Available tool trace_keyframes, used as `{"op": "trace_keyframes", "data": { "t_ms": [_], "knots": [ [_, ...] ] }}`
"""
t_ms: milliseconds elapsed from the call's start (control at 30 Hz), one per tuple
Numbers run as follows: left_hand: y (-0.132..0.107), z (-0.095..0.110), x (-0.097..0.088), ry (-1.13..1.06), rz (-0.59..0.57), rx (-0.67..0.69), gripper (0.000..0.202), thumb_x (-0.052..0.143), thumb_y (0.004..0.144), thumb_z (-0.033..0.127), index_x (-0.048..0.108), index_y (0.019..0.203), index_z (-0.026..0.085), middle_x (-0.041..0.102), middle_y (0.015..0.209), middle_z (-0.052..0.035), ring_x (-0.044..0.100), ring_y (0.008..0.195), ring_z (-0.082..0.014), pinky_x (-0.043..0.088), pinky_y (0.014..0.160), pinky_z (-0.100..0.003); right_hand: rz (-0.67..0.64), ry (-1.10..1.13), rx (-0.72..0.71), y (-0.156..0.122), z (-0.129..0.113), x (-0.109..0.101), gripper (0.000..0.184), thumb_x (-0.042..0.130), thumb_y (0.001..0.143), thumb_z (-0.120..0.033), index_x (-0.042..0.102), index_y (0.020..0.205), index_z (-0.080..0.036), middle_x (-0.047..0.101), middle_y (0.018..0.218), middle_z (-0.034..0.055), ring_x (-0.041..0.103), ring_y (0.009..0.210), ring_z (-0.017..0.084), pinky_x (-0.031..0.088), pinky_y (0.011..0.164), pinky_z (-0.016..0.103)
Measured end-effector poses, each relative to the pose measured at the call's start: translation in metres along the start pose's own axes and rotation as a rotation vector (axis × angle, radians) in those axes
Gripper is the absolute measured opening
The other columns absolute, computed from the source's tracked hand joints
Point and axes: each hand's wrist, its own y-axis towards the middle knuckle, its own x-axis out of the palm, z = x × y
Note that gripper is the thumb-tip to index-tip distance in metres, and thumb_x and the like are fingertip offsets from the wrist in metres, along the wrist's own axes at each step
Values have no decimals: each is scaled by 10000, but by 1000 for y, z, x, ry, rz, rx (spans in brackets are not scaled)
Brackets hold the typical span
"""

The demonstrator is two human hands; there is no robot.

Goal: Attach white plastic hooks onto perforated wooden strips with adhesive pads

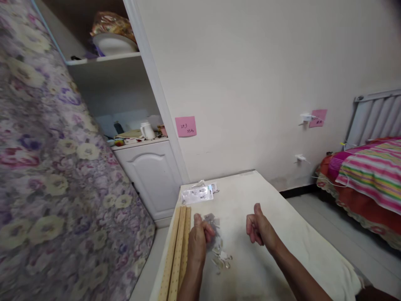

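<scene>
- Clear plastic packet (212,220) was gripped in the closed fingers of the left hand (197,240), just above the white cloth of the table (282,200), near its left side.
- The right hand (259,229) was held apart from it, curled into a loose fist with the thumb raised; nothing could be seen inside it.
- Small clear pieces (221,258) were scattered on the cloth just below the left hand, so part of the work was judged done.
- A flat clear pack (197,194) was left at the far edge of the table, touched by neither hand, and was judged as yet undone; its print could not be read.
- Wooden strips (177,251) were laid along the table's left edge, beside the left wrist.
- "293" was read on a pink note (186,126) stuck to the wall; the line beneath it was not legible.
- A second pink note (318,117) was seen farther right, its writing too small to read.
</scene>
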Motion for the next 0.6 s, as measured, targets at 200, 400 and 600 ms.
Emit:
{"op": "trace_keyframes", "data": {
  "t_ms": [200,400,600],
  "knots": [
    [0,-4,-2,38,-11,77,789,107,783,778,521,457,190,444,429,7,418,457,-119,291,474,-229,-9,8,0,0,4,1,777,96,835,-730,500,480,-169,481,318,-1,286,248,48,138,342,197],
    [-5,-4,-2,102,-8,76,726,136,816,723,520,482,205,438,438,20,433,481,-135,314,508,-240,-5,-19,15,-3,3,2,759,103,850,-706,498,481,-174,480,328,-6,282,259,54,144,347,204],
    [-33,-48,2,388,-106,142,431,442,825,509,497,522,207,496,530,29,496,579,-150,308,558,-237,-26,-182,-26,-22,37,22,609,365,847,-632,461,439,-189,393,308,-39,329,334,75,261,409,214]
  ]
}}
